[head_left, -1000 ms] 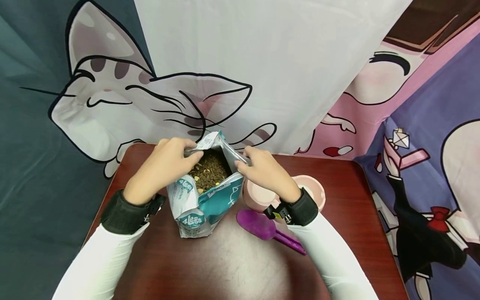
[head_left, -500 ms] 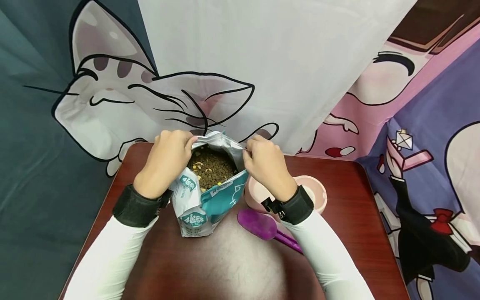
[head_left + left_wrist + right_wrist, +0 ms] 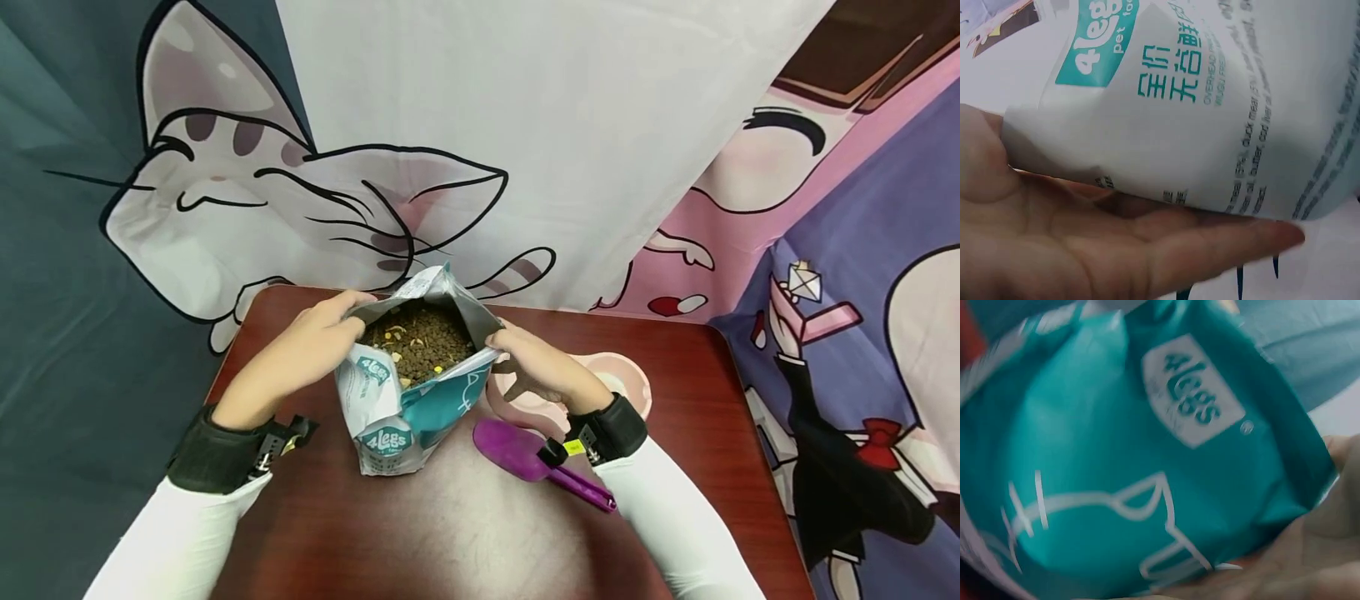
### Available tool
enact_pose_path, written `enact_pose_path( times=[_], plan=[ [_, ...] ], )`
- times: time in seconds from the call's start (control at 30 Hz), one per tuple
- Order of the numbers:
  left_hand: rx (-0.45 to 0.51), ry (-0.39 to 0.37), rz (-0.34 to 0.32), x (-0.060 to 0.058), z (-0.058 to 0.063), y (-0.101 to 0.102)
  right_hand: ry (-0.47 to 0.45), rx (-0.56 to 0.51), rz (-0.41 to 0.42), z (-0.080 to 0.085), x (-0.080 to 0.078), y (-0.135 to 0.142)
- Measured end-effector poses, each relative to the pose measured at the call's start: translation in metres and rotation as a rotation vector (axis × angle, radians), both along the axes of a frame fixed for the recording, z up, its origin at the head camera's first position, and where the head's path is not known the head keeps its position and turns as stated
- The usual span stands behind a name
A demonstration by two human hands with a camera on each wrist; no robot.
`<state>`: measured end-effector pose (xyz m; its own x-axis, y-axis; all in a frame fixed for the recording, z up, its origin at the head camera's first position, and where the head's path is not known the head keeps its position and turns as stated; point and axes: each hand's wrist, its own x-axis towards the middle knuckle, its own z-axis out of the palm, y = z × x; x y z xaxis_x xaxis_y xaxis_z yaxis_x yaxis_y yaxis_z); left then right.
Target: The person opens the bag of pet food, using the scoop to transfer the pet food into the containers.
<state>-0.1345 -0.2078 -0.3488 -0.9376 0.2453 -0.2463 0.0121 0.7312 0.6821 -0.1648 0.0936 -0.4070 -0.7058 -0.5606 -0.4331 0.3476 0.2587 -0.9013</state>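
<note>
A teal and silver pet food bag (image 3: 442, 408) stands upright on the table with its top wide open. Brown kibble (image 3: 420, 342) with a few yellow and pale bits fills its inside. My left hand (image 3: 311, 342) holds the bag's left rim, thumb at the edge and fingers along the outer side; the left wrist view shows those fingers stretched against the printed bag (image 3: 1129, 137). On the other side, my right hand (image 3: 547, 367) pinches the right rim, its thumb over the edge. The teal bag face (image 3: 1104, 456) fills most of the right wrist view.
A purple scoop (image 3: 510, 450) lies on the table right of the bag, its handle toward me. Behind my right wrist sits a pink double bowl (image 3: 633, 379), partly covered. The reddish-brown table (image 3: 675, 358) ends at a printed cloth backdrop (image 3: 585, 150).
Both hands have gone from the upper, back part of the rim out and down to its sides. The bag's mouth is now spread wider. Scoop and bowl have stayed put.
</note>
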Motion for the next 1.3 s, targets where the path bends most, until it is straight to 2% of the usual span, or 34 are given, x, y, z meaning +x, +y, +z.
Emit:
enact_pose_path(
  times=[0.1, 0.17, 0.37, 0.53, 0.73, 0.87, 0.97, 1.13, 1.3],
  plan=[
    [0.0, 0.054, -0.028, 0.0, 0.001, 0.0, -0.137, -0.196, -0.064, -0.007, 0.004, -0.004],
    [-0.011, 0.099, -0.039, -0.001, 0.002, 0.002, -0.173, -0.275, -0.088, -0.01, 0.007, -0.005],
    [-0.015, 0.116, 0.004, -0.004, 0.004, 0.004, -0.222, -0.463, -0.152, -0.016, 0.015, -0.009],
    [-0.053, 0.14, 0.0, -0.011, 0.008, 0.002, -0.247, -0.52, -0.181, -0.022, 0.025, -0.016],
    [-0.037, 0.11, -0.025, -0.025, 0.012, 0.0, -0.198, -0.531, -0.206, -0.029, 0.037, -0.027],
    [-0.036, 0.112, -0.036, -0.03, 0.014, -0.001, -0.171, -0.546, -0.245, -0.036, 0.046, -0.038],
    [-0.069, 0.127, -0.043, -0.03, 0.017, 0.002, -0.154, -0.623, -0.258, -0.049, 0.051, -0.047],
    [-0.174, 0.185, -0.097, -0.024, 0.019, 0.012, -0.123, -0.79, -0.253, -0.089, 0.055, -0.061],
    [-0.216, 0.25, -0.127, -0.02, 0.013, 0.021, -0.121, -0.844, -0.305, -0.117, 0.059, -0.074]
  ],
)
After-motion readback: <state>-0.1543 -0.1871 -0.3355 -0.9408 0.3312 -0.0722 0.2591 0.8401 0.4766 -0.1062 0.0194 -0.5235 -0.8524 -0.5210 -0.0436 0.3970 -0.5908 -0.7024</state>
